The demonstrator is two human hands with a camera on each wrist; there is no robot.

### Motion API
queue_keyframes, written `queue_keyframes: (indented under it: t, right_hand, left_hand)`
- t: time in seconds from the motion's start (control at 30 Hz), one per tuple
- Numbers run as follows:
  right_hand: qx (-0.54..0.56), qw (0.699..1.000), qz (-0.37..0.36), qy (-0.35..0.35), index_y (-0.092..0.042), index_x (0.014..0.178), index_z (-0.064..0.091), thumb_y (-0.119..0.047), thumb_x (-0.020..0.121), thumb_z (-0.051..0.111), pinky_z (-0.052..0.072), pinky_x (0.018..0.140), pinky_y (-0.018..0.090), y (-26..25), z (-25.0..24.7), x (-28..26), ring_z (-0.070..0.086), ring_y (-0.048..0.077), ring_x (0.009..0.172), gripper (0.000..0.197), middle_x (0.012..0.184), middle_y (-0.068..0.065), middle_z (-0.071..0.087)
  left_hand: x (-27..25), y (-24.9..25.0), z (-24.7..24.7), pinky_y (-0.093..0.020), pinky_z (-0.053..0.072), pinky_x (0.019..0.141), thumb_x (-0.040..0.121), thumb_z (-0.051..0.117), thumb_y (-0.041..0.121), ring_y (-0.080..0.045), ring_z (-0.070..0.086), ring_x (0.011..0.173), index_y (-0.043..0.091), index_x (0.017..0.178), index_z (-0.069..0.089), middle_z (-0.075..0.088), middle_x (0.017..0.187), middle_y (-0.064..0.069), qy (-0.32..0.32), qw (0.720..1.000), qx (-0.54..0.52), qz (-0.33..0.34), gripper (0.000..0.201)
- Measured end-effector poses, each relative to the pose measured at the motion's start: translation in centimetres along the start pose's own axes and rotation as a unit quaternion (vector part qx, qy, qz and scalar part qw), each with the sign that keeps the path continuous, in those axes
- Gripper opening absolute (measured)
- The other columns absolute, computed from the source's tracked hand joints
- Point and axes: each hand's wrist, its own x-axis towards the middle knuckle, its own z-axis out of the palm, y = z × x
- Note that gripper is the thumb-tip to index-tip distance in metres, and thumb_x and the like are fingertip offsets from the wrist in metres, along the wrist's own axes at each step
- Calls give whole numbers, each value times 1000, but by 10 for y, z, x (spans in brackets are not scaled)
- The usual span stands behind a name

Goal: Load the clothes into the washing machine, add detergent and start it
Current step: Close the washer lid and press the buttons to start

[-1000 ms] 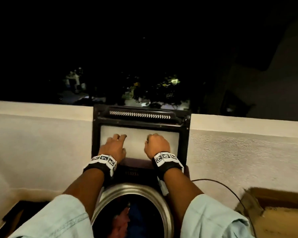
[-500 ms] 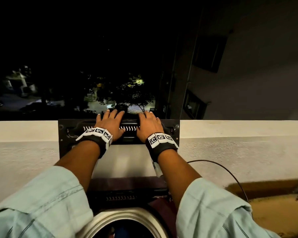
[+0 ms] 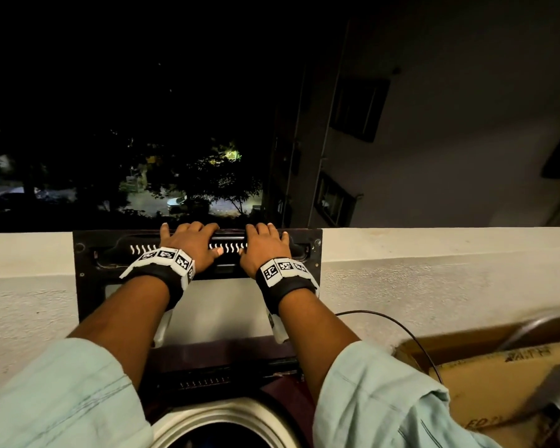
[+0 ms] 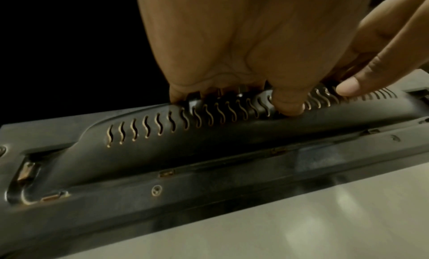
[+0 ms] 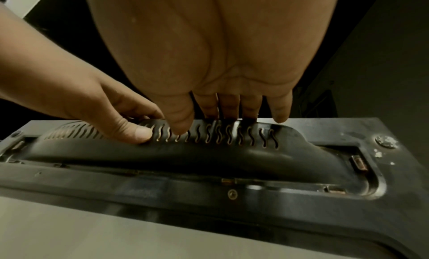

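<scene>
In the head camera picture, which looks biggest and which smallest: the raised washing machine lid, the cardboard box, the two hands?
As they appear in the head view:
1. Lid, standing open against the wall.
2. Cardboard box, though cut off by the frame, so unsure.
3. Left hand and right hand, alike in size, both gripping the lid's handle.

The lid [image 3: 204,305] is black-framed with a pale grey panel; its black handle [image 4: 209,134] bears a row of wavy slots. Wristbands [image 3: 162,270] are black with white square-patterned tags. Sleeves [image 3: 62,399] are pale mint. The wall [image 3: 434,273] is cream, the box [image 3: 498,383] brown.
</scene>
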Motion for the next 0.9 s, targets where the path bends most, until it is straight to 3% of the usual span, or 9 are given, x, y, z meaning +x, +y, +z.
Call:
queue_keyframes:
  t: [0.4, 0.63, 0.77, 0.9]
  right_hand:
    - [15, 1000, -18, 15, -13, 147, 27, -27, 89, 54, 14, 118, 54, -4, -25, -61, 15, 31, 146, 66, 154, 11, 27]
    - [9, 998, -30, 61, -11, 141, 34, -28, 89, 53, 16, 118, 53, -11, -29, -101, 25, 31, 141, 58, 146, 12, 36]
    - [9, 996, -43, 72, -11, 140, 35, -29, 92, 51, 18, 116, 54, -11, -34, -138, 29, 32, 138, 53, 143, 13, 39]
    - [-5, 997, -34, 70, -11, 139, 37, -31, 95, 48, 20, 113, 59, -19, -34, -182, 31, 35, 135, 49, 141, 14, 40]
  left_hand:
    - [-59, 14, -19, -61, 9, 114, 92, 43, 58, -27, 30, 140, 33, 147, 24, 36, 149, -2, 35, 999, 7, -17, 64]
    - [-105, 25, -31, -61, 11, 114, 95, 38, 56, -27, 30, 139, 32, 146, 26, 37, 149, -2, 34, 999, 7, -28, 59]
    - [-139, 33, -34, -61, 10, 114, 101, 26, 45, -28, 31, 138, 30, 146, 28, 39, 147, -2, 34, 999, -8, -34, 47]
    - [-181, 37, -35, -60, 11, 114, 103, 28, 35, -29, 36, 135, 30, 142, 33, 45, 142, -2, 26, 999, -21, -33, 40]
